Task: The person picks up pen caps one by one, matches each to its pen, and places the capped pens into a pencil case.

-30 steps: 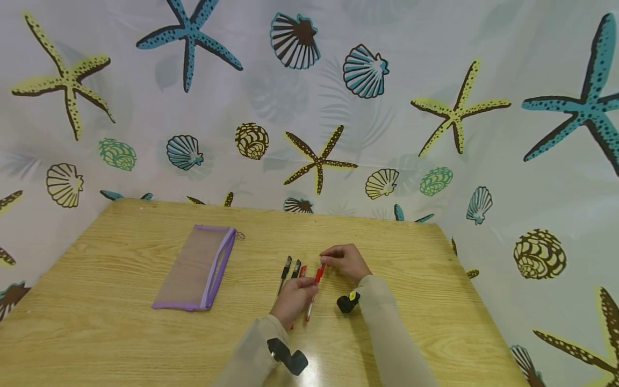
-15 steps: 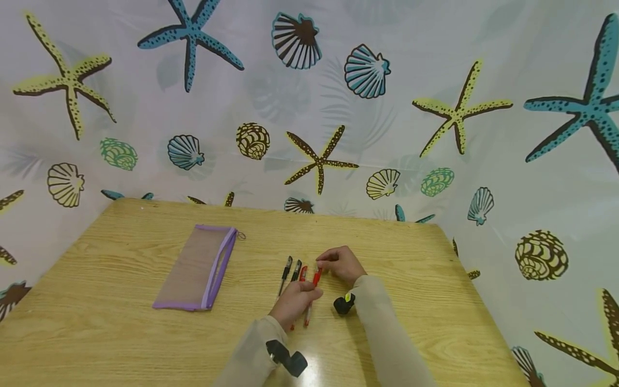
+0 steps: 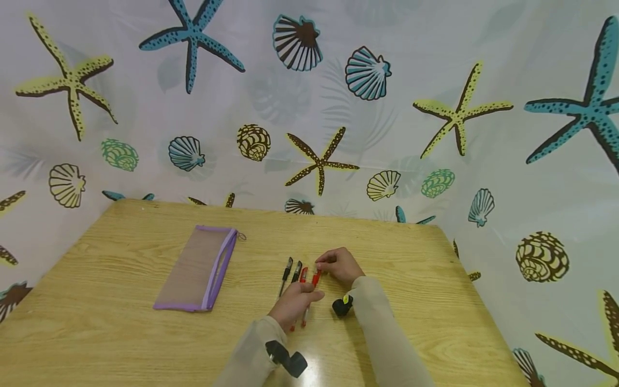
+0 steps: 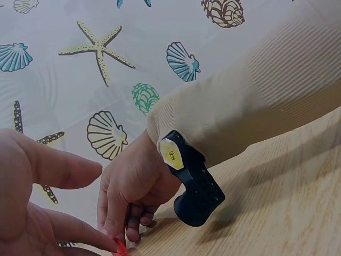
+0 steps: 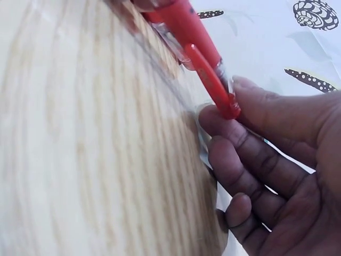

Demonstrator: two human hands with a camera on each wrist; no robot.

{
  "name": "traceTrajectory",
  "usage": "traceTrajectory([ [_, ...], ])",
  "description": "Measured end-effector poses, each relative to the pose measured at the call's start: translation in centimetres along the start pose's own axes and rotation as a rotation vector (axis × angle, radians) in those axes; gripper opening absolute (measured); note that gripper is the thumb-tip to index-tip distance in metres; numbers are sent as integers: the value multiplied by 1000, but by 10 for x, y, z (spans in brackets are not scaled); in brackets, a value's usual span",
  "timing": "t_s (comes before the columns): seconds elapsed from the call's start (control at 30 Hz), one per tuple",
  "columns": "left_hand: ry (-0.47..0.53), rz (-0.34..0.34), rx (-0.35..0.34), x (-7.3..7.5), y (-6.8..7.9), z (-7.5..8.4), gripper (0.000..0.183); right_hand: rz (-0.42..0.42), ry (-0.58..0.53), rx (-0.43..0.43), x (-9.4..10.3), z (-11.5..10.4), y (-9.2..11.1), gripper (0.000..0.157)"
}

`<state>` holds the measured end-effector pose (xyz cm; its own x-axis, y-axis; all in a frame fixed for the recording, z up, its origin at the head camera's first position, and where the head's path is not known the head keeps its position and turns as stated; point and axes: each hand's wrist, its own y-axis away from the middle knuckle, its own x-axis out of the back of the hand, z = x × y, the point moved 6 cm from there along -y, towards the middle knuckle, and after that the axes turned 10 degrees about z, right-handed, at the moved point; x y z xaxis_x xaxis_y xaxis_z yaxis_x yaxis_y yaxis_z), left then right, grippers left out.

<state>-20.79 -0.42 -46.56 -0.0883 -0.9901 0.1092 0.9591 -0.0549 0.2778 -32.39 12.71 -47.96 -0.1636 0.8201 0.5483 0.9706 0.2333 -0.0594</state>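
Note:
My right hand (image 3: 342,266) pinches the cap end of a red pen (image 3: 316,278) between thumb and fingertips; the right wrist view shows the red cap and clip (image 5: 210,82) close up. Over the lower part of the pens lies my left hand (image 3: 292,301), its fingers reaching to the same red pen. In the left wrist view its thumb (image 4: 66,168) stands straight, away from the fingers. Another red pen (image 3: 303,274) and two black pens, one (image 3: 287,270) leftmost and one (image 3: 296,272) beside it, lie side by side, partly hidden by the left hand.
A mesh zip pouch (image 3: 195,269) with purple edging lies flat on the wooden table (image 3: 121,338), left of the pens. Behind and to the right hangs a white curtain (image 3: 309,107) printed with shells and starfish.
My right hand has moved slightly left with the red pen's cap end, bringing that pen nearer to the other red one. The left hand has barely shifted; its thumb points more to the right.

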Motion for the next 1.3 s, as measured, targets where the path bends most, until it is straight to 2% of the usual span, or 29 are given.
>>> traceTrajectory([
  [0.33,-24,-64,-6,-2,0,1,62,10,44,3,-1,-1,1,11],
  [0.57,-27,-57,-4,-2,-1,1,58,11,70,18,0,1,-1,11],
  [0.9,-57,-58,-36,-3,-2,2,52,20,83,32,0,2,-5,12],
  [1.13,-101,-68,-88,-4,-3,4,40,20,99,32,-1,2,-6,11],
  [1.23,-100,-82,-110,-5,-3,5,25,20,104,41,-1,2,-6,12],
  [1.3,-99,-84,-119,-4,-3,6,23,20,106,44,-1,2,-6,12],
])
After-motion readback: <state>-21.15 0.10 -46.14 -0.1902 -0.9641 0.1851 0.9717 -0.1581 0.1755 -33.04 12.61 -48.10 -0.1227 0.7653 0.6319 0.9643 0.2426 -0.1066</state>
